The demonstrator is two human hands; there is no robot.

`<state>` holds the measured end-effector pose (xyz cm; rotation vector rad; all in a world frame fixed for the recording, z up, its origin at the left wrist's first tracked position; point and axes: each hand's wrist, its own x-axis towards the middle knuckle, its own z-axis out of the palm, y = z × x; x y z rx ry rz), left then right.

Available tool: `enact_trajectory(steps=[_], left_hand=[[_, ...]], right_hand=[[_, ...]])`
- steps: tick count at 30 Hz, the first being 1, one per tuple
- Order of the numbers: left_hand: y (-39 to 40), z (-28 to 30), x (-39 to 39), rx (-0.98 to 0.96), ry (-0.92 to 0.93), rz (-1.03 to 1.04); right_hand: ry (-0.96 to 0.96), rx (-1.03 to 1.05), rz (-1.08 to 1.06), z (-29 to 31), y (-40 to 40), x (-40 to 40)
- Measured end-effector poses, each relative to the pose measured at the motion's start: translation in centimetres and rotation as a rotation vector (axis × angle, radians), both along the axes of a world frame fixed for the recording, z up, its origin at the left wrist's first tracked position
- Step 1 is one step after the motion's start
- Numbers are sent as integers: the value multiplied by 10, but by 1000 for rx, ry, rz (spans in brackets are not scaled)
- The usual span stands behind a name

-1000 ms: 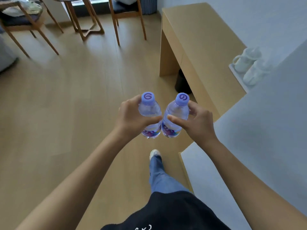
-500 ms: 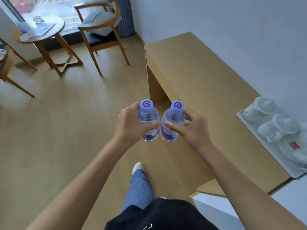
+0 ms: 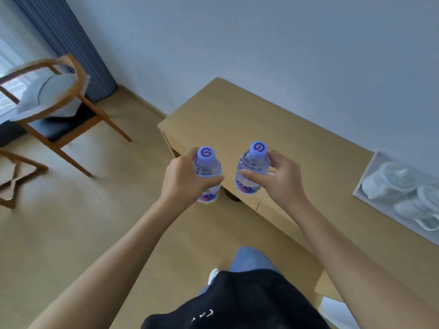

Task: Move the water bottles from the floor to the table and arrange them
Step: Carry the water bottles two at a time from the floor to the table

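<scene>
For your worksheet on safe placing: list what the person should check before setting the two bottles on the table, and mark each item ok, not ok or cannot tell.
1. Left hand grips the left bottle firmly: ok.
2. Right hand grips the right bottle firmly: ok.
3. Both purple caps on: ok.
4. Bottles held apart, not knocking together: ok.
5. Bare table top ahead of the hands, away from the white tray: ok.
6. Bottle bases over the table top: cannot tell; the left one looks short of its edge.
</scene>
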<state>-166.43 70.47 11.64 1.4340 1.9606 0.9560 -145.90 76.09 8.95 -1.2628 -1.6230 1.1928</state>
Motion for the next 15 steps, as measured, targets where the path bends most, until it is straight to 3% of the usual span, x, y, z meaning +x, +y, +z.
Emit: enact_trajectory(steps=[15], left_hand=[[280, -62, -40, -121, -162, -193]], right_hand=[[-152, -109, -338, -46, 221, -37]])
